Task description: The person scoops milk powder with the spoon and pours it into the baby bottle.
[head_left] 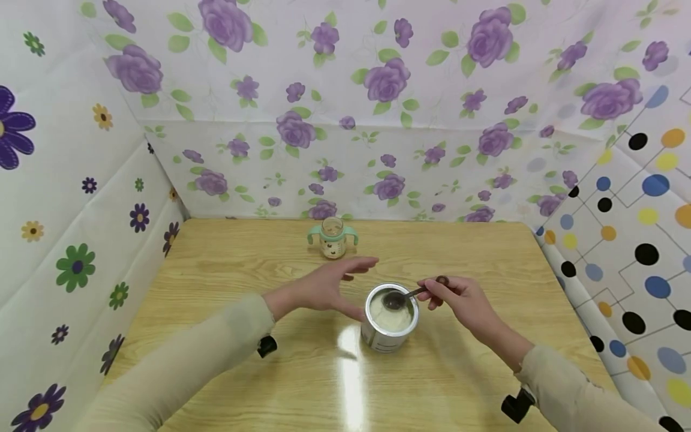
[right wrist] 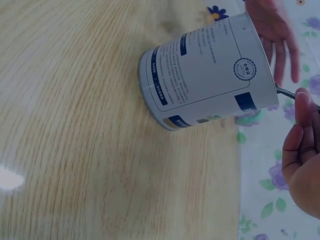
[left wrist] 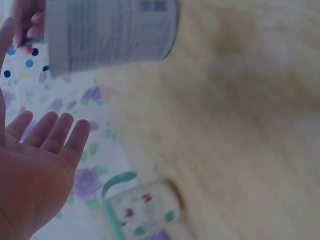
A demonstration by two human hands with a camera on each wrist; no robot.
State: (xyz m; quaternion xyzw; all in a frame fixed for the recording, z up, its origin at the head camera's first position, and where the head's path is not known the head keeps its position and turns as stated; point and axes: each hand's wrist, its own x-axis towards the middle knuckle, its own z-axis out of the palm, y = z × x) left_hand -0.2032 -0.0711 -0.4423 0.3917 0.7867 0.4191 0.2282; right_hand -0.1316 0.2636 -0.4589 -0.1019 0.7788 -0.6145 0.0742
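An open can [head_left: 378, 339] of pale powder [head_left: 391, 320] stands on the table, its printed label facing the right wrist view. My right hand [head_left: 466, 306] pinches the handle of a dark spoon [head_left: 396, 300], whose bowl is inside the can's mouth over the powder. On the can's left, my left hand [head_left: 324, 287] is spread, thumb near the rim and fingers extended beyond it, holding nothing. In the left wrist view that hand [left wrist: 40, 175] shows its palm, fingers apart, beside the can [left wrist: 110, 35]. Farther back is a clear baby bottle [head_left: 333, 245] with green handles and no lid on.
The wooden table [head_left: 243, 252] meets a flowered cloth wall [head_left: 345, 150] at the back. Patterned cloths also rise on the left [head_left: 75, 240] and right [head_left: 637, 252]. A bright reflection lies on the wood in front of the can's left side.
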